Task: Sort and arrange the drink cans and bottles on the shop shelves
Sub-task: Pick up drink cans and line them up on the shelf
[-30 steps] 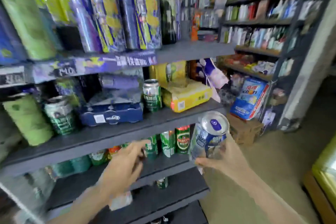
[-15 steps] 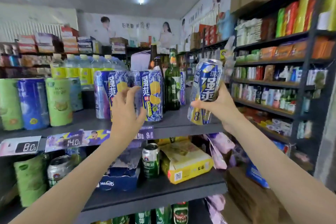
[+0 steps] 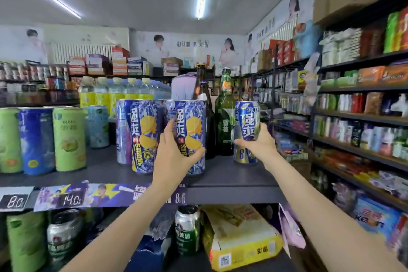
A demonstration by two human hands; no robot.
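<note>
We've got the left hand point(image 3: 174, 157) curled round a lemon-print can point(image 3: 187, 137) standing on the shelf point(image 3: 231, 176) — grip closed on its front. Right hand point(image 3: 260, 143) grips a blue can point(image 3: 246, 132) w/ fingers wrapped, just right of the green bottle point(image 3: 225, 115), base at shelf level.

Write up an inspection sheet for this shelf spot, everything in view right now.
Surface: dark top shelf, price strip along its front edge.
Job's things: two lemon cans, brown bottle, green bottle, blue can.
Clutter: green and blue tall cans at left; yellow carton on the shelf below.
Grips: left hand holds the right-hand lemon can; right hand holds the blue can beside the green bottle.
Cables: nothing seen.
Surroundings: stocked shelving at right, wall posters.
</note>
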